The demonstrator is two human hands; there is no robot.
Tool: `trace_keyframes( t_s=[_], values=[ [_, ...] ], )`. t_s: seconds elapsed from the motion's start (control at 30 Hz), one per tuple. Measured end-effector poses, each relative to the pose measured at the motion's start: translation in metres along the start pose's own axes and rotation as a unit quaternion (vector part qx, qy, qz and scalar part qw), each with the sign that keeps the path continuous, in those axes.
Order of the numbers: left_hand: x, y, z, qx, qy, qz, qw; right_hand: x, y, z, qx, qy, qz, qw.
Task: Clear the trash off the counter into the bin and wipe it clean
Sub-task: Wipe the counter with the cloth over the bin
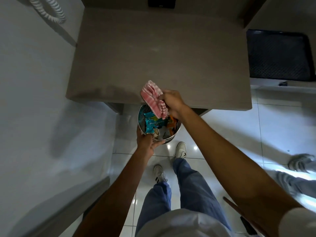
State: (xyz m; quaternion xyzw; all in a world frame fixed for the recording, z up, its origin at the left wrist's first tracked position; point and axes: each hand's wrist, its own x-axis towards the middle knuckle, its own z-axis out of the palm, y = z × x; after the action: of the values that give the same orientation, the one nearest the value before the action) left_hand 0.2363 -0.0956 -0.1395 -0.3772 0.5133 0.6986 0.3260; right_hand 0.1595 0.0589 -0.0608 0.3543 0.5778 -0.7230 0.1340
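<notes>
A round metal mesh bin sits just below the counter's front edge, holding a blue wrapper and other crumpled wrappers. My left hand grips the bin's near rim. My right hand holds a pink and white striped cloth at the counter's front edge, partly above the bin. The grey-brown counter shows no trash on its surface.
A white wall stands on the left. A dark tray lies on a lower surface to the right of the counter. My legs and white shoes stand on glossy white floor tiles. Another person's shoe is at the right.
</notes>
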Motion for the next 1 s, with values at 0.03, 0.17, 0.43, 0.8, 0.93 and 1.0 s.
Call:
trace_keyframes(
  t_s=[0.03,0.17,0.43,0.8,0.93,1.0],
  values=[
    [-0.001,-0.002,-0.001,0.001,-0.003,0.0,1.0,-0.002,0.002,-0.002,0.029,-0.015,0.016,0.999],
    [-0.006,-0.012,-0.006,-0.003,-0.016,-0.007,1.0,-0.025,0.019,-0.043,0.193,-0.108,0.045,0.974],
    [-0.024,-0.046,0.016,0.026,0.012,-0.053,0.998,-0.064,0.023,-0.158,0.025,0.209,-0.146,0.967],
    [-0.036,-0.105,0.079,0.026,0.02,-0.049,0.998,-0.048,0.064,-0.205,-0.412,0.203,-0.41,0.788],
    [-0.002,-0.139,0.089,0.029,0.034,-0.032,0.998,-0.048,0.174,-0.226,-0.452,0.205,-0.198,0.845],
    [0.029,-0.156,0.092,0.058,0.033,-0.037,0.997,-0.017,0.215,-0.243,-0.36,0.15,0.032,0.92]
  ],
)
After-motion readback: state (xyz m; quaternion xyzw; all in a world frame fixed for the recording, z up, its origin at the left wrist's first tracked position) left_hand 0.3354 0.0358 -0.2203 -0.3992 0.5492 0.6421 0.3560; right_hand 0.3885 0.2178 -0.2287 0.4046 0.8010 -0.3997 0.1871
